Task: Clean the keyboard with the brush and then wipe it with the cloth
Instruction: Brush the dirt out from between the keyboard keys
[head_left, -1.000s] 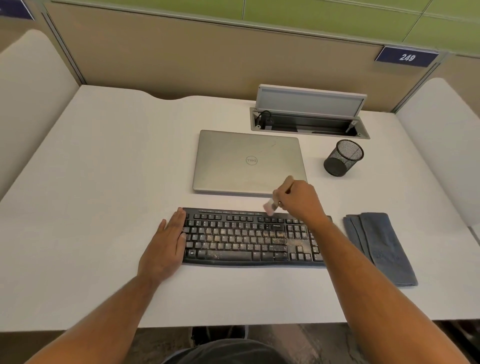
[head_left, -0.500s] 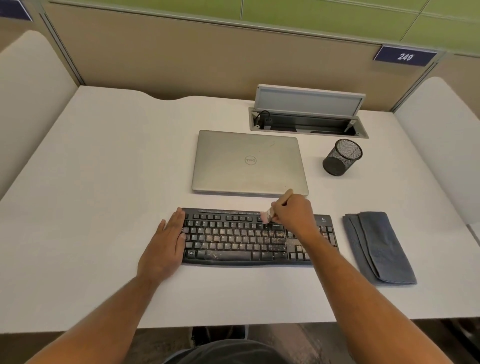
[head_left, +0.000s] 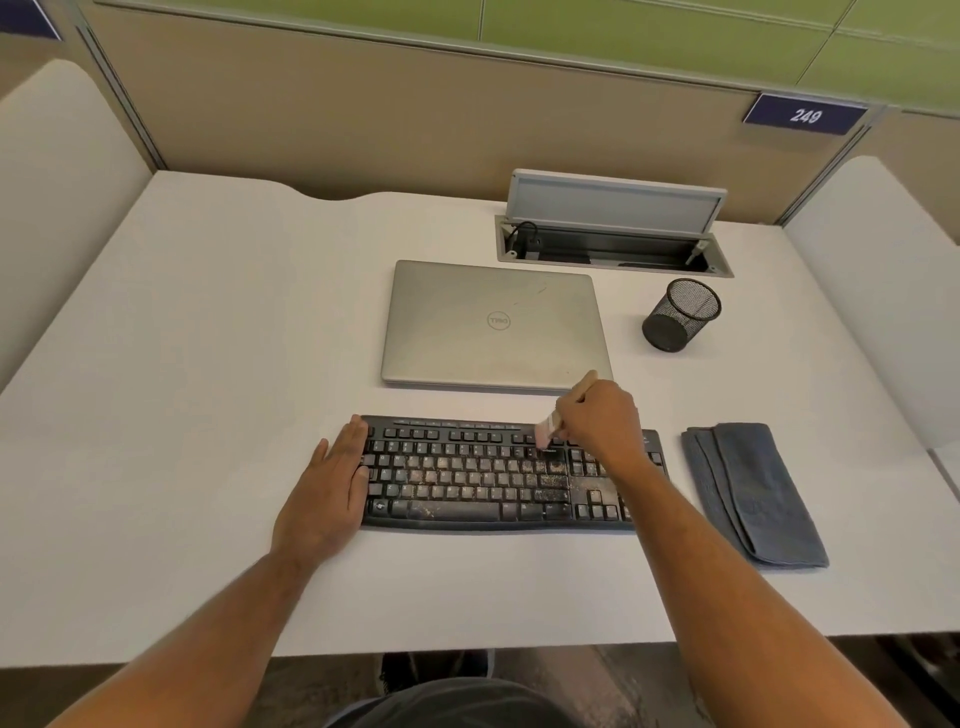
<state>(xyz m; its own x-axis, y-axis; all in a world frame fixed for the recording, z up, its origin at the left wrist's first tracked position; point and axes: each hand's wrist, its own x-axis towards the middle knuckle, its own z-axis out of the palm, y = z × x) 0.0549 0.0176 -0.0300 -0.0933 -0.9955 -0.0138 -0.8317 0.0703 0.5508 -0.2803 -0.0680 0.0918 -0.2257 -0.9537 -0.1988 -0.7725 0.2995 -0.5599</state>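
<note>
A black keyboard (head_left: 467, 478) dusted with pale crumbs lies on the white desk (head_left: 208, 364) in front of me. My right hand (head_left: 597, 421) grips a small brush (head_left: 546, 430) by its wooden handle; the pale bristles touch the keys near the top row, right of centre. My left hand (head_left: 332, 488) rests flat with straight fingers against the keyboard's left end. A folded grey cloth (head_left: 753, 493) lies on the desk to the right of the keyboard, apart from both hands.
A closed silver laptop (head_left: 493, 325) sits just behind the keyboard. A black mesh pen cup (head_left: 680, 322) stands to its right. Behind them an open cable hatch (head_left: 613, 244) is set in the desk. Partition walls enclose three sides.
My right hand with the brush slid left along the keyboard's top rows, then shifted slightly back to the right. My left hand stayed in place.
</note>
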